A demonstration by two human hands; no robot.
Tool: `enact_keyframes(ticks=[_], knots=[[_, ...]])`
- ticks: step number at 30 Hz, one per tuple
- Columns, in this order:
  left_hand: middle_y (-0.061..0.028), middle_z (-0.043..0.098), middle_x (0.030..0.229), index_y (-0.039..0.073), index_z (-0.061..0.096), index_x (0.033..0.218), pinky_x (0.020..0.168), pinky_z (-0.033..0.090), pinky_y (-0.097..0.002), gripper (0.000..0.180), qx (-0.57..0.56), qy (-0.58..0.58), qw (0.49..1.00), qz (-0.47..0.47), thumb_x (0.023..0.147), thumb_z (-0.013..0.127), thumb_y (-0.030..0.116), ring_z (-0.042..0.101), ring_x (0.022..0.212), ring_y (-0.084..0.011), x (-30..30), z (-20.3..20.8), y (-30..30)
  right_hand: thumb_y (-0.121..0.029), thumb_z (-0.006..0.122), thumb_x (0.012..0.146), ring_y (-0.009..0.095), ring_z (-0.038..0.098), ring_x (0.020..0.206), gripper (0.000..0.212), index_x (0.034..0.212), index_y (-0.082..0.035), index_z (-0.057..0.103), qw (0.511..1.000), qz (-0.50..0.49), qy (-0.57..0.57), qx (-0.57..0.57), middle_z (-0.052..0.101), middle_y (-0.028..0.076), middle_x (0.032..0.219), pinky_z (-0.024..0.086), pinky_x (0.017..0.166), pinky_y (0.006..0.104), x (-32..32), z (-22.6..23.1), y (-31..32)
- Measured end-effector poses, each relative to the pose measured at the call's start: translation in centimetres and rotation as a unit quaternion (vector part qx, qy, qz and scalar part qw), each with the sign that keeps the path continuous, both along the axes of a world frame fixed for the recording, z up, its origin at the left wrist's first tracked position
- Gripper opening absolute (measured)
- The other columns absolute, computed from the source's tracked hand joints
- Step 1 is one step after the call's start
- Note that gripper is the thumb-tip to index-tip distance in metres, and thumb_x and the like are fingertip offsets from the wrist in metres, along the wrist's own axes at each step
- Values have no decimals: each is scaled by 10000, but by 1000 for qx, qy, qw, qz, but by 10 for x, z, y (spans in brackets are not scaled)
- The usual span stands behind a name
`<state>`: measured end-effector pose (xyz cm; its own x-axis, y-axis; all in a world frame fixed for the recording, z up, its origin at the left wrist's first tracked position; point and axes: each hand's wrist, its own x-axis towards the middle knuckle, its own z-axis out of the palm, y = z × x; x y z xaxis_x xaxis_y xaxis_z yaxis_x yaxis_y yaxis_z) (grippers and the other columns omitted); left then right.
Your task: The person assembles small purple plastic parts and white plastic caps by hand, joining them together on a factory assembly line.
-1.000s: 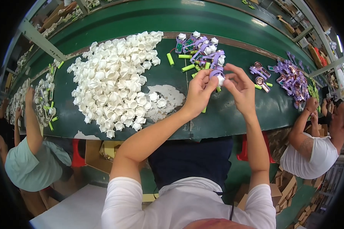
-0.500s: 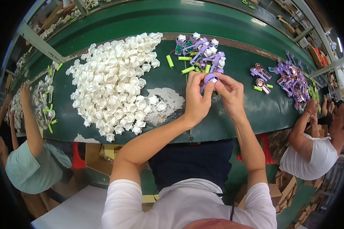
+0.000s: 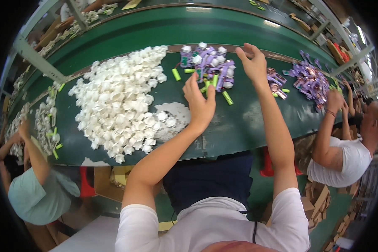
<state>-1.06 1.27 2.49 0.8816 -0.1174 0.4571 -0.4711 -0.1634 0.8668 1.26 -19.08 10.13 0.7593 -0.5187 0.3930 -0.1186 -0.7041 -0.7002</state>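
My left hand [image 3: 199, 103] is open, thumb and fingers apart, just in front of a cluster of purple plastic parts [image 3: 206, 63] topped with white flower-shaped caps. Its fingertips are near several bright green cylinders [image 3: 215, 80] that look like battery cells. My right hand [image 3: 254, 65] is raised to the right of that cluster, fingers loosely bent and apart, with nothing visible in it. Another green cylinder [image 3: 227, 98] lies between my two hands. To the left spreads a large heap of white flower-shaped caps [image 3: 117, 101].
A few purple parts with coppery round ends [image 3: 276, 86] lie right of my right hand, before a bigger purple pile [image 3: 308, 84]. A co-worker in white [image 3: 340, 161] sits at the right, another in light green [image 3: 40, 195] at the left. A green belt [image 3: 172, 29] runs behind the table [image 3: 235, 134].
My hands have parted and let go of the purple part held between them, which seems to lie in the cluster. My right hand has moved up and right, my left slightly left.
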Motion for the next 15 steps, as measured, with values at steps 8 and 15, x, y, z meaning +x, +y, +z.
enact_keyframes(ticks=[8, 15], knots=[[-132, 465, 1372, 44, 422, 1384, 1104, 226, -455, 598, 105, -57, 992, 37, 869, 684, 196, 387, 1294, -308, -7, 7, -1, -508, 729, 794, 452, 436, 1294, 701, 1375, -163, 541, 918, -138, 165, -333, 469, 222, 1419, 355, 1077, 503, -90, -58, -108], [-138, 446, 1387, 27, 405, 1365, 1118, 164, -491, 592, 79, -56, 995, -7, 859, 662, 196, 328, 1360, -319, -15, 12, -6, -299, 748, 815, 353, 579, 1003, 455, 1229, -143, 640, 955, -67, 74, -279, 602, 154, 1101, 484, 878, 433, -109, -79, -105]])
